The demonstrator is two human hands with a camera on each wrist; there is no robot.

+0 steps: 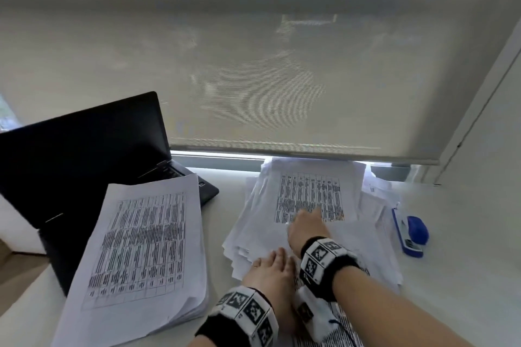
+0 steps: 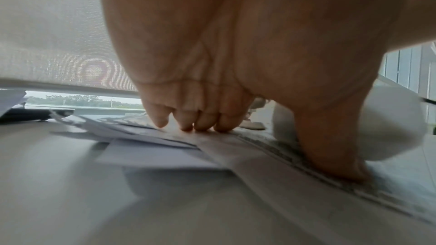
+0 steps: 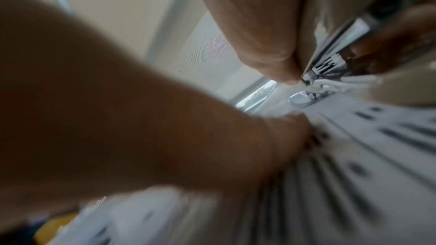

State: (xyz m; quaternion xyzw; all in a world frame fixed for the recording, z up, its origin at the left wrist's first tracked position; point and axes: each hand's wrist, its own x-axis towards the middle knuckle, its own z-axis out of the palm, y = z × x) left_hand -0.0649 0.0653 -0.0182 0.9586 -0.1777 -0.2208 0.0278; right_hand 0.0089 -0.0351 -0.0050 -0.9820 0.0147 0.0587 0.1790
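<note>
Overhead, a pale woven roller blind [image 1: 253,65] fills most of the head view, drawn down almost to the sill. Below it runs a white desk top [image 1: 465,234]. An open black laptop [image 1: 84,155] sits at the desk's left, its screen dark. A thick, squared-up stack of white sheets printed with tables [image 1: 141,248] lies partly on the laptop's keyboard and partly on the desk.

Just to the right of that stack, and apart from it, a loose fanned pile of white printed sheets [image 1: 310,191] spreads from the sill toward the person, its edges splayed at the near left. A blue and white stapler [image 1: 411,234] lies on the desk just beside the pile's right edge.

Both hands are on the loose pile. The left hand [image 1: 270,270] lies flat on its near part, fingers straight; the left wrist view shows the fingertips [image 2: 205,124] and the thumb [image 2: 330,146] pressing down on the paper. The right hand [image 1: 306,227] is farther in, on the top printed sheet. In the blurred right wrist view its thumb [image 3: 290,129] touches the print and a finger [image 3: 278,62] comes down beside a paper edge; I cannot tell whether they pinch a sheet.
</note>
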